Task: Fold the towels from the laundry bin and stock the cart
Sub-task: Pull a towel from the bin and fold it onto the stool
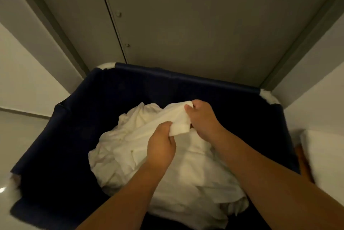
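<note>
White towel being pinched at hem by left hand, fingers curled round it; being gripped just beyond by right hand. Rest of it lying on crumpled white pile inside dark blue laundry bin. Grey doors behind. Step judged: pickup — folding not begun. Next move likely: towel being lifted clear, hands being spread to find corners.

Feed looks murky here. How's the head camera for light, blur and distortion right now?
Head view: dim, warm light; the towel pinched by left hand and right hand reads clearly, but the navy bin lining goes near black; wide-angle bend splays the grey doors outward; white stack at right edge is blurred; glare on the floor, lower left.
</note>
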